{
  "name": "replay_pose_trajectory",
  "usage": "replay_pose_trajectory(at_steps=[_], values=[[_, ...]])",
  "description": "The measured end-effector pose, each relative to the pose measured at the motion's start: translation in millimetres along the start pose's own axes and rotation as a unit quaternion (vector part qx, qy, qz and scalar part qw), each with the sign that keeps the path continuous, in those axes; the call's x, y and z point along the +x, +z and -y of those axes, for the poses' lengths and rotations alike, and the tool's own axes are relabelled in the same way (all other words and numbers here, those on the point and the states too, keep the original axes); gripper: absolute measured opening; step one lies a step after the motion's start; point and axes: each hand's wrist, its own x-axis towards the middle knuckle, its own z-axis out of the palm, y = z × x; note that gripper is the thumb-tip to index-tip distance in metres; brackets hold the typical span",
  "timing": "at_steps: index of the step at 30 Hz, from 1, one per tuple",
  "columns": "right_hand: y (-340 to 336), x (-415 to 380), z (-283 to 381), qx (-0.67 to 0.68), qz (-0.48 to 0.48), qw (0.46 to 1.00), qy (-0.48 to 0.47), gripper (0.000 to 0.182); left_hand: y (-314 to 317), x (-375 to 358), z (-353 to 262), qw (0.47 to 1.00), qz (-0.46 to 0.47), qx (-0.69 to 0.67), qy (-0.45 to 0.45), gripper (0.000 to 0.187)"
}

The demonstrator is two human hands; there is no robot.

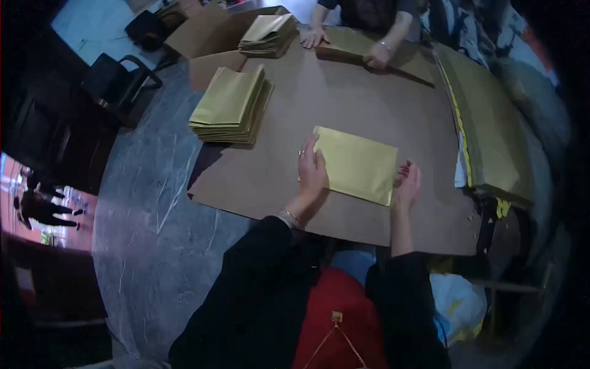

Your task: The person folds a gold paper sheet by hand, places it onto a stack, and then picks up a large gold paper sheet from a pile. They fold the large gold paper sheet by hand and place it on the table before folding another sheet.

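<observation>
A yellow kraft paper envelope [356, 161] is in front of me, slightly tilted over the brown table. My left hand [312, 169] grips its left edge, with the thumb over the top face and a ring on one finger. At the opposite edge my right hand [407, 182] has loosely bent, parted fingers, the fingertips right beside the envelope's side. Part of each hand's fingers is hidden from this angle.
A tall stack of yellow envelopes [228, 101] stands at the table's left, with another stack [267, 34] behind it near an open cardboard box [212, 71]. Across the table, a person's hands [378, 56] rest on a brown stack. A long bundle [491, 120] lies along the right side.
</observation>
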Motion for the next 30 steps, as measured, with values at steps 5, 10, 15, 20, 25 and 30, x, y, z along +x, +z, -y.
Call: replay_pose_trajectory(at_steps=[5, 10, 15, 20, 25, 30], values=[[6.2, 78.2, 3.6, -0.519, 0.188, 0.752, -0.36, 0.035, 0.1, -83.9, -20.3, 0.831, -0.04, -0.29, -0.473, 0.026], [26.0, 113.9, 3.6, -0.666, 0.302, 0.646, -0.217, 0.05, 11.1, -71.8, -42.8, 0.77, 0.159, -0.319, -0.528, 0.041], [23.5, 81.6, 2.0, -0.696, 0.294, 0.648, -0.095, 0.056, 44.9, -76.8, -11.8, 0.852, 0.105, -0.154, -0.489, 0.045], [1.7, 29.5, -2.6, -0.642, 0.281, 0.713, -0.033, 0.056, 32.2, -96.6, 15.9, 0.92, 0.175, -0.157, -0.312, 0.046], [-42.0, 19.6, -29.8, -0.459, 0.259, 0.849, -0.028, 0.051, -97.2, 10.7, -13.4, 0.986, 0.165, -0.017, -0.028, 0.03], [-20.3, -36.5, -3.4, -0.508, 0.166, 0.83, -0.156, 0.041, -219.9, 140.9, -48.9, 0.997, 0.049, 0.049, -0.012, 0.038]])
